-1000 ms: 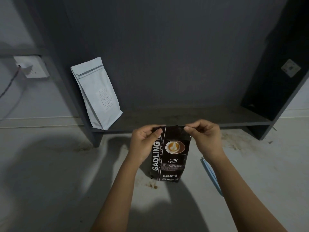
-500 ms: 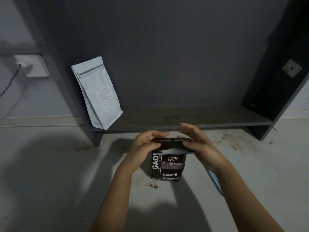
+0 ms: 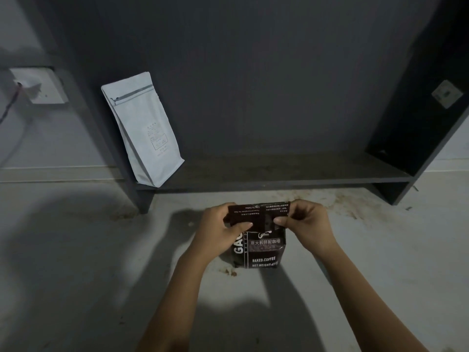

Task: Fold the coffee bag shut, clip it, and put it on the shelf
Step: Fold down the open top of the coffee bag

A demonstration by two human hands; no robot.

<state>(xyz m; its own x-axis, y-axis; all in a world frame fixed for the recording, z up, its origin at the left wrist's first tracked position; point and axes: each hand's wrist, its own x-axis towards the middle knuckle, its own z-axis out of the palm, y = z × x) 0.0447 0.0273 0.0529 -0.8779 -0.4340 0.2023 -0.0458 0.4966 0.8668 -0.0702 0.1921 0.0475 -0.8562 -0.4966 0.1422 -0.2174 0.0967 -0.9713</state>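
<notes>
Dark foil coffee bag (image 3: 261, 247) mid-fold — both hands pinching its turned-down top.

The bag stands on the floor in front of the grey shelf (image 3: 279, 174). The left hand (image 3: 218, 231) and right hand (image 3: 304, 226) each grip an end of the folded flap, thumbs pressing it against the front. The fold is in hand; clipping comes next — one hand must hold the flap, yet no clip is visible.
</notes>
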